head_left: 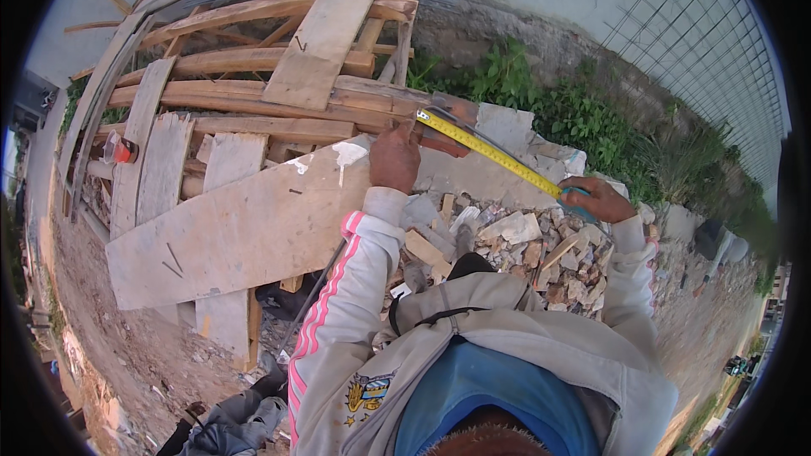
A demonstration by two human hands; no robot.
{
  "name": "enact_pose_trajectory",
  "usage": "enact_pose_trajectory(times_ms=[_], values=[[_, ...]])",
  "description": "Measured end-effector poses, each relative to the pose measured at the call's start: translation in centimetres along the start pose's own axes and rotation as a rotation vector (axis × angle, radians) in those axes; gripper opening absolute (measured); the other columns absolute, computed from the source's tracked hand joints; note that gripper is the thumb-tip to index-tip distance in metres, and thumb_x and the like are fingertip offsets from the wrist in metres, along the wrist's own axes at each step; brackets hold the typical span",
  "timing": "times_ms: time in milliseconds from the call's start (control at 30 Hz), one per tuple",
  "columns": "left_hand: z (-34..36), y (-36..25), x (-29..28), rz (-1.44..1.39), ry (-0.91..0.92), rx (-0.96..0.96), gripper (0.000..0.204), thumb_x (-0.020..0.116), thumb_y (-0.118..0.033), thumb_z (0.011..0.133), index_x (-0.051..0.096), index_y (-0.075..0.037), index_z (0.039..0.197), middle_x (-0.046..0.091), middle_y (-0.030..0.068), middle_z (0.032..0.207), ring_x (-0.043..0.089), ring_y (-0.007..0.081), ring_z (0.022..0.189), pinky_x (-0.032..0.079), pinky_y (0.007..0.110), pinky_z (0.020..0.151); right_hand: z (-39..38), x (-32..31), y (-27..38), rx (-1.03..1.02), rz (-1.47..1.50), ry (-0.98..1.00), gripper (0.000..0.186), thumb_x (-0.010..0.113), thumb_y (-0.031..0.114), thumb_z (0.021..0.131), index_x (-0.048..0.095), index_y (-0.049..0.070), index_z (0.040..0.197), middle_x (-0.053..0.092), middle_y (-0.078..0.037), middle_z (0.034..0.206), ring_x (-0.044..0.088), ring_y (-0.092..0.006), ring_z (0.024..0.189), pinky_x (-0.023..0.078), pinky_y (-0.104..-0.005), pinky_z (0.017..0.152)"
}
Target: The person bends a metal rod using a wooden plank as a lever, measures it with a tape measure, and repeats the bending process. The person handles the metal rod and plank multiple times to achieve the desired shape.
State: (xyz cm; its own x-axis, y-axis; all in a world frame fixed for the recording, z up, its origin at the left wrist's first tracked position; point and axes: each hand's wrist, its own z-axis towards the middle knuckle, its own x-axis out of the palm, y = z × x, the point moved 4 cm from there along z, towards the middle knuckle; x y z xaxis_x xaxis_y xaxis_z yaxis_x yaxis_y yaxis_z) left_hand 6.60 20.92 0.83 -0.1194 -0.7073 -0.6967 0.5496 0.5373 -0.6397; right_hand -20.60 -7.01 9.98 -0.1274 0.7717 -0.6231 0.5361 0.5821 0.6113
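A yellow tape measure blade (490, 153) is drawn out straight between my two hands, slanting down to the right. My left hand (394, 158) is closed at the blade's metal-hooked end, beside the edge of a wide plank (245, 219). My right hand (596, 200) is wrapped round the teal tape measure case (578, 201). Close along the blade's far side runs a thin dark rod (477, 133). A reddish wooden piece (443, 145) lies just below the blade near my left hand. What my left fingertips press against is partly hidden.
Stacked beams (245, 97) and loose boards with nails stand at the left, with a red-orange cup (125, 150) on them. Broken brick rubble (541, 249) lies below the tape. Green plants (583, 118) and a wire mesh (701, 42) line the wall at the right.
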Motion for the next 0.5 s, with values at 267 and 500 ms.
enact_pose_trajectory(times_ms=[267, 500], values=[[-0.19, -0.69, -0.73, -0.022, 0.028, -0.046, 0.027, 0.062, -0.013, 0.091, 0.069, -0.005, 0.116, 0.067, 0.0278, 0.108, 0.068, 0.0441, 0.090, 0.057, 0.053, 0.080, -0.21, 0.31, 0.25, 0.003, -0.030, -0.036, 0.044, 0.064, 0.035, 0.090, 0.069, 0.001, 0.117, 0.071, -0.013, 0.101, 0.065, -0.0204, 0.093, 0.050, -0.0346, 0.088], [-0.22, -0.26, -0.81, -0.034, -0.029, 0.024, 0.024, 0.063, -0.009, 0.089, 0.069, -0.003, 0.112, 0.067, 0.0278, 0.104, 0.068, 0.0446, 0.089, 0.057, 0.051, 0.079, 0.09, 0.06, 0.77, -0.034, 0.020, -0.004, 0.042, 0.065, 0.032, 0.090, 0.068, 0.000, 0.117, 0.070, -0.013, 0.097, 0.064, -0.0189, 0.092, 0.050, -0.0341, 0.087]])
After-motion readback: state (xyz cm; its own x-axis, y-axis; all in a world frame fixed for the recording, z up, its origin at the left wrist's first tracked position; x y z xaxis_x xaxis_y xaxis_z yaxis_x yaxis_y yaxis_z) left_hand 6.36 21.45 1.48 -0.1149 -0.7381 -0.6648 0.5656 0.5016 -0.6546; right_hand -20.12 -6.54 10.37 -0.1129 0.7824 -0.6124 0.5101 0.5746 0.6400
